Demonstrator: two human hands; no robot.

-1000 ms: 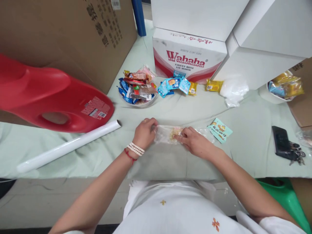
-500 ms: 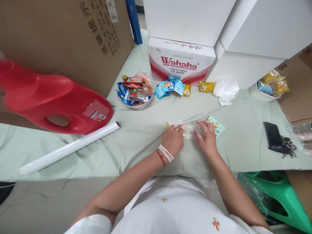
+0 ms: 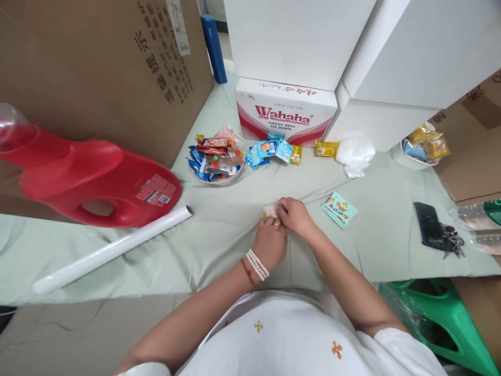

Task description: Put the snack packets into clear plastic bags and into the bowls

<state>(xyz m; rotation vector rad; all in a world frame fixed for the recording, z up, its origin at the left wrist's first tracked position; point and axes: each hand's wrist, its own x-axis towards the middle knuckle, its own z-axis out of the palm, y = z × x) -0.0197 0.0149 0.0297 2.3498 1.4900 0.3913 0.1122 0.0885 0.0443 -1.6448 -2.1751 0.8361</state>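
Observation:
Both my hands are close together over the cloth-covered table. Between them is a small crumpled clear plastic wrapper (image 3: 269,211), mostly hidden by the fingers. My left hand (image 3: 271,240), with a ring and a beaded bracelet, is closed on its near side. My right hand (image 3: 296,215) pinches its right end, fingertips touching the left hand. To the right of my right hand a flat mint-green packet (image 3: 340,210) with printed pictures lies on the cloth.
Behind the hands stand a bowl of wrapped snacks (image 3: 216,156), blue packets (image 3: 268,150) and a white plastic bag (image 3: 355,156). At left are a red jug (image 3: 105,183) and a white roll (image 3: 113,250). A black phone (image 3: 429,224) with keys lies right.
My right hand has moved left from beside the mint-green packet to meet my left hand. The clear wrapper, stretched out before, is now bunched between my hands. The view has shifted slightly.

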